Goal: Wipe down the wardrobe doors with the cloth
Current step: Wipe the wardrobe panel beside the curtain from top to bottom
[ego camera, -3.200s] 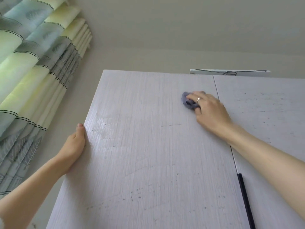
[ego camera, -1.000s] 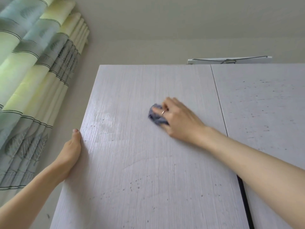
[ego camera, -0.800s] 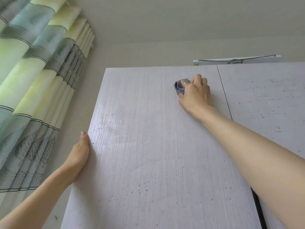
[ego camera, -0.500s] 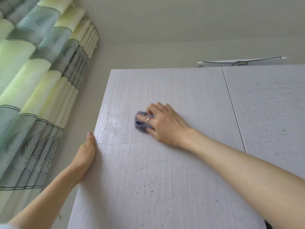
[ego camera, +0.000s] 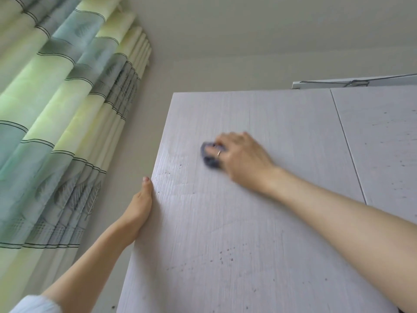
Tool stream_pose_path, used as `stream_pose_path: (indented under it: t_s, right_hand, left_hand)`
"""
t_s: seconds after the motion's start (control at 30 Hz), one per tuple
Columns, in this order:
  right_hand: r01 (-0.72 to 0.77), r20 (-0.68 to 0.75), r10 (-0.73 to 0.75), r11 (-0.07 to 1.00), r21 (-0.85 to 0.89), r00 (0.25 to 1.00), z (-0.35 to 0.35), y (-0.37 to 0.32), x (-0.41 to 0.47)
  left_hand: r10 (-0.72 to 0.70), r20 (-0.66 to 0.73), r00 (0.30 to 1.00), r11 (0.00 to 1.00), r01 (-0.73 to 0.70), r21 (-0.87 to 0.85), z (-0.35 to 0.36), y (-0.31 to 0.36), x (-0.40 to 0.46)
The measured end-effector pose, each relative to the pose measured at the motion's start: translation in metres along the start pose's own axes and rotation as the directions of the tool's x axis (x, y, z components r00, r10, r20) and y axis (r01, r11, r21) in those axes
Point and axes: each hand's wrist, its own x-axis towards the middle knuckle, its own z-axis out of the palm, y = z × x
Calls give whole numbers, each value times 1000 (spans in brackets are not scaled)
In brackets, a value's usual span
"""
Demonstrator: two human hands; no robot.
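Since half a second ago, the right hand (ego camera: 240, 158) sits a little further from the door's left edge and slightly higher on the panel, blurred by its own motion; against the frame of just under a second ago it is well down and left of the top corner by the seam. It presses a small bunched blue-grey cloth (ego camera: 208, 158) flat against the pale grey wood-grain left wardrobe door (ego camera: 225, 222), fingers curled over the wad, a ring showing on one of them. The left hand (ego camera: 141, 207) has not shifted: it lies along the door's left edge, thumb straight up the front face, the other fingers hidden behind the edge, so whether they wrap it I cannot tell.

By my reading the step in hand is the scrubbing of the upper part of the left door, with back-and-forth strokes. Dark specks dot the lower part of this door, and the right wardrobe door (ego camera: 388, 143) beyond the seam is speckled too, so much of the job seems left. Next, the strokes likely need to work downward with firm, even pressure while the left hand steadies the panel. A green and teal striped curtain (ego camera: 56, 120) hangs to the left.
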Motion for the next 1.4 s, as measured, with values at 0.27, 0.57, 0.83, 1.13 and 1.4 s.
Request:
stream_pose_path:
  t_s: [0.27, 0.57, 0.83, 1.13, 1.4]
  right_hand:
    - [126, -195, -66, 941, 314, 979, 23, -61, 7]
    - [-307, -35, 318, 935, 175, 947, 27, -35, 76]
    - [57, -62, -43, 968, 245, 997, 31, -58, 69]
    - [-424, 98, 414, 895, 134, 905, 43, -29, 141]
    - [-310, 103, 292, 909, 280, 951, 36, -54, 123]
  left_hand:
    - [26, 61, 998, 999, -24, -36, -4, -7, 11]
    - [-17, 212, 977, 997, 32, -66, -12, -12, 21]
    - [-98, 395, 913, 971, 175, -164, -22, -20, 26]
    - [-70, 604, 794, 996, 88, 0, -44, -13, 42]
    - [-47, 670, 740, 989, 128, -72, -44, -19, 38]
